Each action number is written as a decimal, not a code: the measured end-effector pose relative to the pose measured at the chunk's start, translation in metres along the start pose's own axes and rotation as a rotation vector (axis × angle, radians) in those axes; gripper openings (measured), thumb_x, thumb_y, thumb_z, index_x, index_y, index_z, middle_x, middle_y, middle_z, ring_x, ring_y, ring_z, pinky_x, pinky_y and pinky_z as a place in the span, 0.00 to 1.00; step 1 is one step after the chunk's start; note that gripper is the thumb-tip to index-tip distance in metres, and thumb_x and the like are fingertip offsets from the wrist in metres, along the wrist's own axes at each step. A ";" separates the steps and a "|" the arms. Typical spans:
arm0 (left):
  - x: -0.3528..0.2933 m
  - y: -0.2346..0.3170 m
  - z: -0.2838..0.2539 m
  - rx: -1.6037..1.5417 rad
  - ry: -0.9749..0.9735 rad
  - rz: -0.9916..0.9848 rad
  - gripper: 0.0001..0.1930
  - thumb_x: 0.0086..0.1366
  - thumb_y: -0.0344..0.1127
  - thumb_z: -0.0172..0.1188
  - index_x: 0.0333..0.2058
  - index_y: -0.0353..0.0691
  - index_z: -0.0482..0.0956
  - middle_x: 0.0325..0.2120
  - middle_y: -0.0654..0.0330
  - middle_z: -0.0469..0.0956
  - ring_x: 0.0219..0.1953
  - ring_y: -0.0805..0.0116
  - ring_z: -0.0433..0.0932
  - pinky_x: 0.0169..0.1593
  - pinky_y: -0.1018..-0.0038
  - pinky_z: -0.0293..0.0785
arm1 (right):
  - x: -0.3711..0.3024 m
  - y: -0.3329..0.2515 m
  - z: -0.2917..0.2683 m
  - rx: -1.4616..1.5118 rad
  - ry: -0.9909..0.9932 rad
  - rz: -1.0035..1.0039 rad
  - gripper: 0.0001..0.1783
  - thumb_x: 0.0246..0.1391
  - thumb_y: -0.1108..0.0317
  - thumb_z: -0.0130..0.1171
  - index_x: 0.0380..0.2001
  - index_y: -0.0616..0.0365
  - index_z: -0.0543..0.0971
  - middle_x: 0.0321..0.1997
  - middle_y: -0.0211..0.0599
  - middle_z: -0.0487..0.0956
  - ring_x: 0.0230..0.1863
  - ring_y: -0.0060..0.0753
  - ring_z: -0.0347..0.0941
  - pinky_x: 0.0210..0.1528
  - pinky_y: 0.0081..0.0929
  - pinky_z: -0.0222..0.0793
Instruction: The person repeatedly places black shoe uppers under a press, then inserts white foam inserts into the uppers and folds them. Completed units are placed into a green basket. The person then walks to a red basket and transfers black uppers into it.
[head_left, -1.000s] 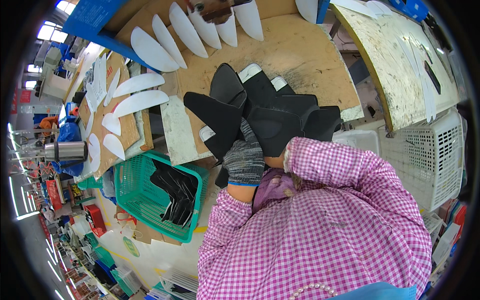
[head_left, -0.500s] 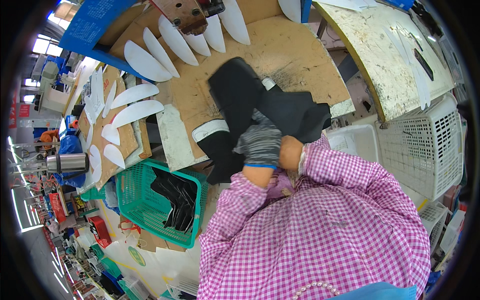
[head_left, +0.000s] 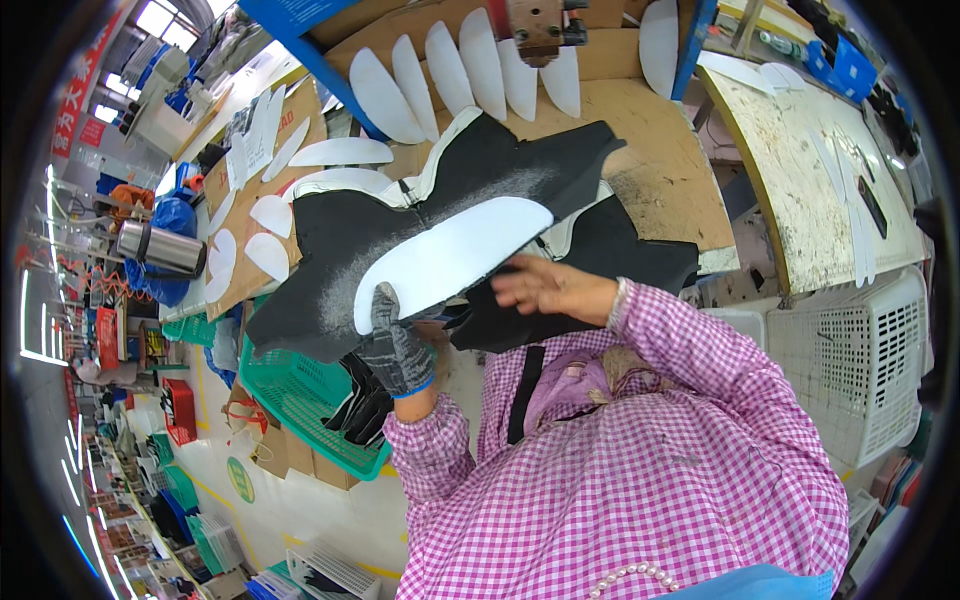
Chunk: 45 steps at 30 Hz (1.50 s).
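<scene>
My left hand, in a grey knit glove, pinches the near edge of a spread black fabric piece, its thumb on top. On that piece lies a white half-moon pad, under the thumb at its left end. The black piece has white edging along its far side and a pale, speckled surface around the pad. My bare right hand is at the pad's right, near edge, fingers stretched out and slightly blurred; contact is unclear. Beneath it, a second black piece lies on the brown board.
Several white half-moon pads lean along the back under a metal machine head; more lie on cardboard at left. A green basket with black pieces stands below left. White crates and a worn side table are at right.
The black piece, folded under my hands before, is now spread out with a white half-moon pad on it. My hands have moved apart, and the view has shifted.
</scene>
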<state>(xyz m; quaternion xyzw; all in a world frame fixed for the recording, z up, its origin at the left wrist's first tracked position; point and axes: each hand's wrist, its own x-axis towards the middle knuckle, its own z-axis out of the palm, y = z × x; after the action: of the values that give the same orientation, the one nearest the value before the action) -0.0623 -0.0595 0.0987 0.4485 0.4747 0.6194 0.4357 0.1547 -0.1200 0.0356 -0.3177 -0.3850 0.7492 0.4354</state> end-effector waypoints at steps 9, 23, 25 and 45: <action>-0.014 -0.009 -0.011 -0.279 0.054 -0.172 0.18 0.63 0.40 0.58 0.45 0.32 0.72 0.38 0.54 0.74 0.33 0.67 0.75 0.28 0.74 0.71 | 0.047 0.010 0.010 0.423 -0.003 -0.355 0.49 0.46 0.51 0.66 0.64 0.53 0.51 0.61 0.41 0.63 0.62 0.38 0.59 0.64 0.39 0.53; -0.021 -0.037 -0.032 0.222 0.073 0.088 0.17 0.64 0.34 0.56 0.48 0.31 0.72 0.43 0.54 0.75 0.42 0.64 0.75 0.46 0.68 0.72 | 0.066 -0.020 0.029 0.084 0.276 -0.208 0.32 0.51 0.60 0.64 0.56 0.60 0.65 0.50 0.35 0.73 0.52 0.29 0.69 0.57 0.28 0.64; -0.020 -0.044 -0.032 0.128 0.023 0.049 0.18 0.63 0.34 0.58 0.49 0.30 0.70 0.44 0.53 0.75 0.42 0.63 0.76 0.45 0.68 0.73 | 0.072 -0.014 0.037 0.201 0.276 -0.192 0.25 0.52 0.65 0.63 0.52 0.59 0.68 0.48 0.33 0.75 0.46 0.27 0.73 0.50 0.26 0.69; -0.018 -0.078 -0.035 0.915 -0.233 0.395 0.26 0.64 0.38 0.54 0.57 0.34 0.63 0.56 0.47 0.66 0.59 0.53 0.64 0.61 0.61 0.59 | 0.091 -0.010 0.067 -1.341 0.205 -0.801 0.34 0.42 0.77 0.55 0.58 0.51 0.67 0.48 0.49 0.75 0.44 0.52 0.75 0.44 0.34 0.74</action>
<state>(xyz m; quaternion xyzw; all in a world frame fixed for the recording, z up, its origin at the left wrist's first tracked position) -0.0836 -0.0706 0.0144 0.7407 0.5517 0.3645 0.1192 0.0662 -0.0555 0.0652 -0.4173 -0.7978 0.1100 0.4209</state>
